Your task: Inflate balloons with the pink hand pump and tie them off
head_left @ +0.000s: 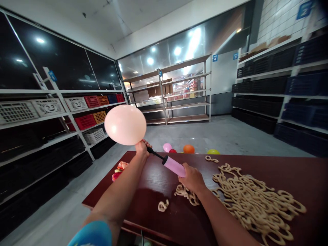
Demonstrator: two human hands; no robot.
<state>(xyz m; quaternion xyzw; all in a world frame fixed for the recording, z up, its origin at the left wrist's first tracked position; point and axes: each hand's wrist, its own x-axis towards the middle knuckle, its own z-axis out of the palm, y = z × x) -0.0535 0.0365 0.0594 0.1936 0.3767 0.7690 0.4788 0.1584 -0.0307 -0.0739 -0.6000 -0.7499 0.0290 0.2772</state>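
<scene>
A large pale pink balloon [125, 124], inflated, is at the upper end of my left arm. My left hand [142, 148] is closed around the balloon's neck, where the black nozzle end of a pump meets it. My right hand [192, 177] is wrapped round the lower end of the pink pump barrel [174, 166]. The pump slants between both hands above the dark red table [153, 177], its black rod [156, 154] showing between the left hand and the barrel.
Beige rope-like loops [251, 198] lie heaped at the table's right. Uninflated balloons [117, 175] lie at its left edge. Beyond the far edge show orange [189, 149], pink, red and yellow-green balloons. Shelves with crates [85, 122] line the sides.
</scene>
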